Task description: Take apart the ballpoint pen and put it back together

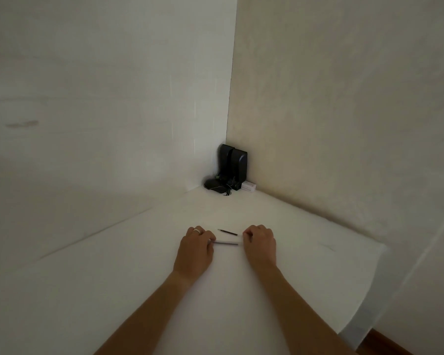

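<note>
A thin pale pen barrel (226, 243) stretches level between my two hands, just above the white table (139, 252). My left hand (195, 248), with a ring on one finger, pinches the barrel's left end. My right hand (260, 243) pinches its right end. A short dark refill (227, 232) with a fine tip lies loose on the table just behind the barrel, between the hands. The barrel's ends are hidden inside my fingers.
A black device with cables (228, 172) and a small white box (249, 187) stand in the far corner where two walls meet. The table's right edge (369, 285) curves down toward a wooden floor (387, 345).
</note>
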The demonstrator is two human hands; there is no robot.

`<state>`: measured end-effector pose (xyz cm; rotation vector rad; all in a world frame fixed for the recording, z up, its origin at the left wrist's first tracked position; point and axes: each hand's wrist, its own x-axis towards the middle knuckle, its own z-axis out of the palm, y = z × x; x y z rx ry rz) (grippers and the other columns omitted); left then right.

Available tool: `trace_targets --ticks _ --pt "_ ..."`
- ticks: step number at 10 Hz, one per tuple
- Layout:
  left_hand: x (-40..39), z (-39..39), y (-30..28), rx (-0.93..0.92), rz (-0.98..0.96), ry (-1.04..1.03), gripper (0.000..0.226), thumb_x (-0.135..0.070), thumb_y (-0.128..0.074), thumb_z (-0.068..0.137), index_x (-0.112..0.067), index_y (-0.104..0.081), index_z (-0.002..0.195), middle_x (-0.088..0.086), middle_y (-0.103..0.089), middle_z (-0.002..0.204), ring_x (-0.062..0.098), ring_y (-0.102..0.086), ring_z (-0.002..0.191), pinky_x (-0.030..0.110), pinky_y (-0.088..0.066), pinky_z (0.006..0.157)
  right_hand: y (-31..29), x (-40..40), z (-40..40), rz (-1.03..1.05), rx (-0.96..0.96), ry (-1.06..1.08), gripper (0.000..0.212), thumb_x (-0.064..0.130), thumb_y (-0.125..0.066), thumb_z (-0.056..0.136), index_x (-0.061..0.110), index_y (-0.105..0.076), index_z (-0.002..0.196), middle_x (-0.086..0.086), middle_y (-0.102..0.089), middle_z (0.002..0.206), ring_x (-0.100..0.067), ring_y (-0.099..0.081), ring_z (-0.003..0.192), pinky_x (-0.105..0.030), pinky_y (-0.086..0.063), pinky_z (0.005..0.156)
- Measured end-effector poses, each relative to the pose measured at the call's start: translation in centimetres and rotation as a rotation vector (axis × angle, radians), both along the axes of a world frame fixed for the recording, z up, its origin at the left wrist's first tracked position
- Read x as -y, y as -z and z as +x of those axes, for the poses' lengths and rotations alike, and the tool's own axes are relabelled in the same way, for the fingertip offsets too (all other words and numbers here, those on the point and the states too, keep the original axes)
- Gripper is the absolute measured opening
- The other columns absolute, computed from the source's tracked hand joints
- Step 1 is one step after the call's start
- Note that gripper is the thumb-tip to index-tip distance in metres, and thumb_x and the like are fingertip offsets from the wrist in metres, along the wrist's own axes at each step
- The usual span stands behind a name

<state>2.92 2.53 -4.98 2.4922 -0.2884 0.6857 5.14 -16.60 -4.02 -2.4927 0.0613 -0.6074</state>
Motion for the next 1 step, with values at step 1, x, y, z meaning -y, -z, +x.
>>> trace_targets --ticks 1 --pt "-0.01 -0.09 0.02 -0.011 -0.002 -0.002 0.020 -0.011 -0.061 0.082 -0.021 -0.069 0.097 0.000 -0.061 0.094 0.024 -0.057 0.095 0.035 -0.050 0.072 0.25 0.01 0.09 0.033 0.002 -0.005 0.013 0.014 -0.056 0.091 0.013 -0.067 0.083 -0.003 -0.065 0.081 -0.025 -0.057 0.082 -0.039 -0.051 0.070"
